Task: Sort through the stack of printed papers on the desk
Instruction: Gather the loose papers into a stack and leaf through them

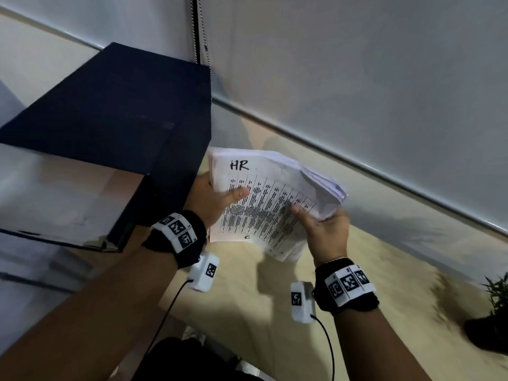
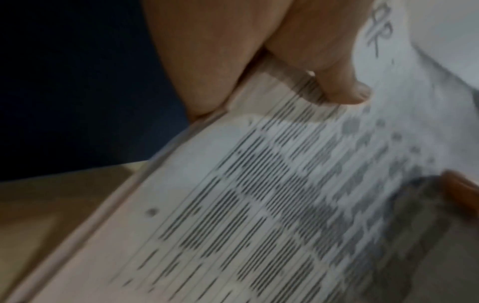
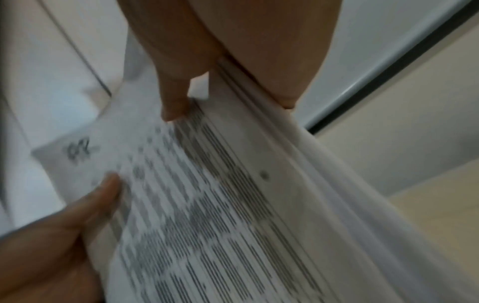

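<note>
A stack of printed papers (image 1: 269, 199) is held up above the beige desk (image 1: 384, 284). Its top sheet carries a printed table and a handwritten "HR" (image 1: 239, 165). My left hand (image 1: 211, 200) grips the stack's left edge, thumb pressed on the top sheet and fingers hidden beneath. My right hand (image 1: 324, 229) grips the right edge the same way, thumb on the print. The left wrist view shows my left thumb (image 2: 344, 90) on the blurred top sheet (image 2: 259, 205). In the right wrist view, my right thumb (image 3: 173, 106) pinches the stack (image 3: 220, 205), whose right edge curls downward.
A dark box-like shelf unit (image 1: 110, 127) stands close at the left, beside the papers. A pale wall with a roller blind (image 1: 357, 78) and its bead chain (image 1: 202, 37) runs behind. A small potted plant (image 1: 492, 320) sits at the desk's right edge.
</note>
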